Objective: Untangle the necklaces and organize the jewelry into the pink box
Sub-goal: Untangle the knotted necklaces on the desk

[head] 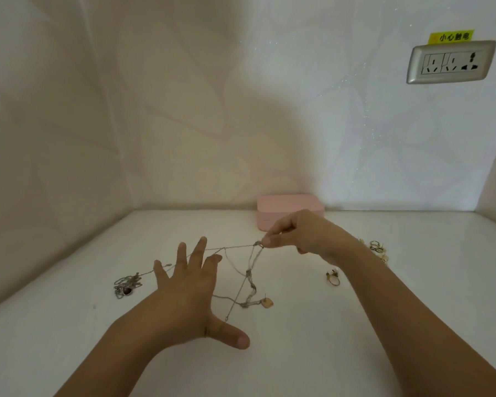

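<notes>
One pink box (287,208) on white tabletop (304,359)

Tangled silver necklaces (248,273) stretched above table; closed pink box (284,207) behind

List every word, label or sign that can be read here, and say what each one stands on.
"小心触电": dark characters on the yellow sticker, stuck to the wall just above the socket plate; the last two characters are slightly blurred.
Socket plate: no readable marking.
Pink box: no text visible on it.
No other text shows.
</notes>
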